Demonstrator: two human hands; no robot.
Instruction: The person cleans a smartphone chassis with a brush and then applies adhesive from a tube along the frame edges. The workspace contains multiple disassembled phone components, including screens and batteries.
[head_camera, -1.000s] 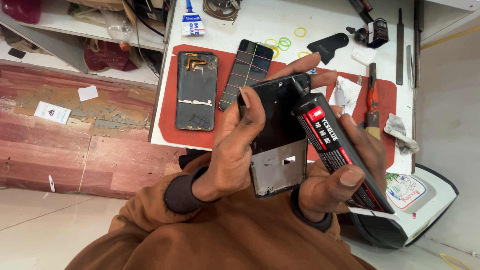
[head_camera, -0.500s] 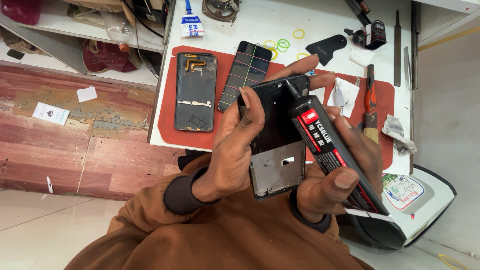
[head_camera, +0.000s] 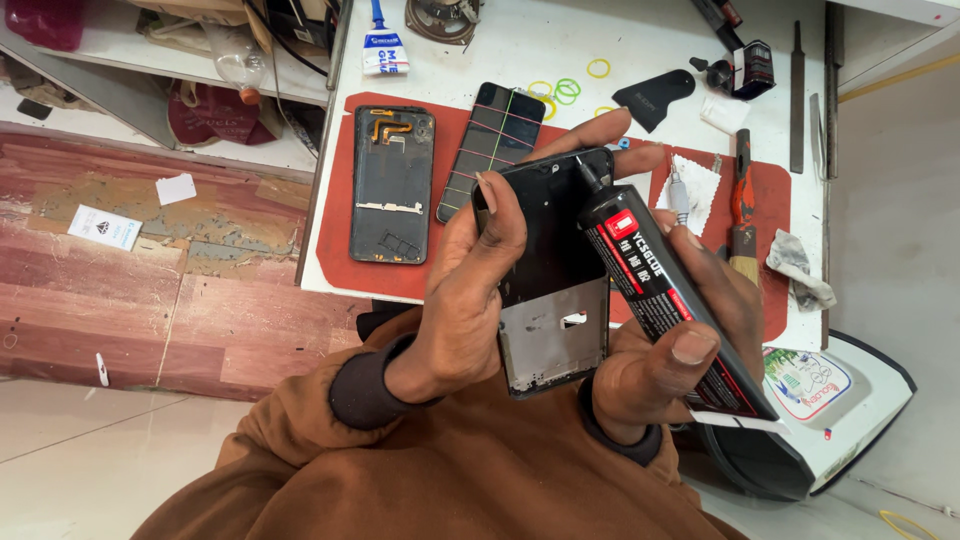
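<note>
Left hand (head_camera: 470, 290) gripped phone frame (head_camera: 545, 270), fingers wrapped round its edges. Right hand (head_camera: 665, 360) clenched black glue tube (head_camera: 665, 290), nozzle touching frame's upper edge beyond fingertips. Gluing looked underway; screen (head_camera: 492, 150) lay unfitted on red mat (head_camera: 335, 230).

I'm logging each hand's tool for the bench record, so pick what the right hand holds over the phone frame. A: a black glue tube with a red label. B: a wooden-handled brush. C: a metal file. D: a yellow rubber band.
A: the right hand grips a black glue tube with a red label, its nozzle at the top edge of the phone frame that the left hand holds.
</note>
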